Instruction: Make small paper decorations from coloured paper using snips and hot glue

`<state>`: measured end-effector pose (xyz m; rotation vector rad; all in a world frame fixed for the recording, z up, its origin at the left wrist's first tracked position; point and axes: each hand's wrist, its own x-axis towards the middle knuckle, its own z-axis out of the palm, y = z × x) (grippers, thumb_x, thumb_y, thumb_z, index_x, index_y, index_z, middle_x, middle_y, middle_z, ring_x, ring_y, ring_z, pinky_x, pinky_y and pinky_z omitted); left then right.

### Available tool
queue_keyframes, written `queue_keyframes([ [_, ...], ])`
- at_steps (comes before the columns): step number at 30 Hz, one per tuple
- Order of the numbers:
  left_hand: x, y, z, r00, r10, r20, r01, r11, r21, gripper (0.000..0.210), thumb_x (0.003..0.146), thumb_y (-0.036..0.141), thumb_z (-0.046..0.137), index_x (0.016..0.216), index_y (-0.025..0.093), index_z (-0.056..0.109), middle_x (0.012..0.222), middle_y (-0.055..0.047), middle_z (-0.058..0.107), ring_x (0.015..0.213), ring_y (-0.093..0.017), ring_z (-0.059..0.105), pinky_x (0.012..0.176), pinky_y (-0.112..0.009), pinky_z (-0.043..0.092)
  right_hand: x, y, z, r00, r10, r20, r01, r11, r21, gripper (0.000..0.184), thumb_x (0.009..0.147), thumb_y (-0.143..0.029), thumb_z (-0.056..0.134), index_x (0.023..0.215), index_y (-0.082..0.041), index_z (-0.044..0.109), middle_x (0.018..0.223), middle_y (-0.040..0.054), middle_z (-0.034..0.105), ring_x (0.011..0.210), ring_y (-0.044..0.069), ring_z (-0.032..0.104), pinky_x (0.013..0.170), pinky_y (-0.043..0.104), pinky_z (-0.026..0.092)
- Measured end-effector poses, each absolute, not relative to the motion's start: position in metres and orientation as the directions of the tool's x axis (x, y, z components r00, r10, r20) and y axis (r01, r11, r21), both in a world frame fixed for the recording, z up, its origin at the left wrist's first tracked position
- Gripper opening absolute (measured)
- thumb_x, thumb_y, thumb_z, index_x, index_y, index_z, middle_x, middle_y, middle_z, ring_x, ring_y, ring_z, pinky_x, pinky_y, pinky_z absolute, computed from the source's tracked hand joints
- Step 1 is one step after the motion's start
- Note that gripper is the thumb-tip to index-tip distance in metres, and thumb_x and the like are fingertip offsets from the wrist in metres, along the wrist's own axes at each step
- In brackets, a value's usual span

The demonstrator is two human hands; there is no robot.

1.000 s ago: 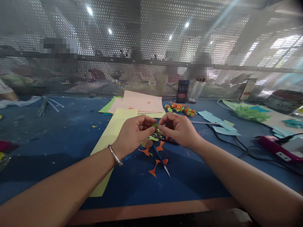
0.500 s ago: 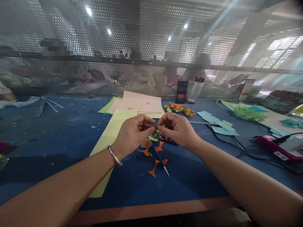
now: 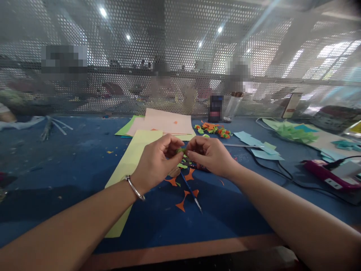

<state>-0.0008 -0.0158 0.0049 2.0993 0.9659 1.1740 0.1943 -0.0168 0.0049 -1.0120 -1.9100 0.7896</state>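
Between the fingertips of both hands is a small green paper piece point(image 3: 182, 150), mostly hidden by the fingers. My left hand point(image 3: 160, 156) pinches it from the left, and my right hand point(image 3: 208, 154) pinches its other side. Under the hands lie green paper scraps point(image 3: 184, 164) and a round tan object point(image 3: 175, 172), partly covered. A slim blue-handled tool point(image 3: 191, 191) with a metal tip points toward me. Orange paper scraps point(image 3: 181, 205) lie around it.
Yellow paper point(image 3: 121, 210) lies left, with pink sheets point(image 3: 169, 120) behind. Orange-and-green paper curls point(image 3: 213, 129) sit further back. Light-blue paper slips point(image 3: 249, 139), a black cable point(image 3: 290, 180) and a magenta power strip point(image 3: 327, 177) are right. A perforated metal screen point(image 3: 180, 56) stands behind.
The fingertips have shifted slightly around the green paper piece, and a bit more of it shows by the left fingers. The view has moved a little; objects on the table stay put.
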Motion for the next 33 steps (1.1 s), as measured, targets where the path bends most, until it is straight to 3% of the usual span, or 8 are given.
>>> queue_keyframes([
  [4,-0.001,-0.015,0.004,0.392,0.809,0.438,0.357,-0.573,0.738,0.02,0.082,0.02,0.065,0.102,0.019,0.062,0.086,-0.002,0.07,0.073,-0.014,0.063,0.067,-0.026,0.051,0.193,-0.019,0.007,-0.364,0.86,0.358,0.405,0.493,-0.77,0.007,0.084,-0.023,0.063,0.08,-0.018,0.059,0.056,-0.006,0.054,0.046,0.008,0.05,0.045,0.022,0.036],
  [10,-0.011,-0.005,0.005,0.34,0.839,0.425,0.397,-0.538,0.744,0.015,0.077,0.015,0.066,0.092,0.02,0.065,0.075,0.0,0.066,0.064,-0.013,0.058,0.06,-0.025,0.047,0.198,-0.015,0.006,-0.361,0.869,0.339,0.359,0.465,-0.809,0.011,0.085,-0.026,0.064,0.079,-0.019,0.057,0.057,-0.0058,0.055,0.043,0.008,0.052,0.043,0.022,0.039],
  [16,-0.011,-0.003,0.008,0.371,0.816,0.444,0.29,-0.556,0.779,0.018,0.082,0.022,0.069,0.099,0.019,0.066,0.096,-0.005,0.069,0.085,-0.016,0.065,0.074,-0.027,0.052,0.2,-0.013,0.006,-0.353,0.875,0.332,0.346,0.452,-0.822,0.011,0.083,-0.025,0.064,0.078,-0.019,0.057,0.057,-0.0059,0.054,0.042,0.008,0.05,0.042,0.021,0.038],
  [21,-0.005,-0.004,0.005,0.431,0.787,0.44,0.227,-0.567,0.792,0.01,0.085,0.024,0.069,0.093,0.019,0.067,0.084,-0.003,0.069,0.076,-0.014,0.063,0.072,-0.026,0.052,0.197,-0.017,0.007,-0.389,0.852,0.349,0.439,0.505,-0.743,0.006,0.081,-0.021,0.063,0.078,-0.019,0.058,0.055,-0.0061,0.053,0.048,0.008,0.049,0.048,0.022,0.036],
  [33,-0.005,-0.011,0.009,0.45,0.762,0.466,0.253,-0.609,0.751,0.01,0.087,0.022,0.066,0.096,0.019,0.07,0.089,-0.004,0.073,0.081,-0.015,0.066,0.075,-0.027,0.052,0.193,-0.02,0.006,-0.367,0.823,0.435,0.501,0.568,-0.653,0.005,0.077,-0.016,0.056,0.073,-0.019,0.057,0.058,-0.0061,0.046,0.054,0.009,0.041,0.052,0.024,0.031],
])
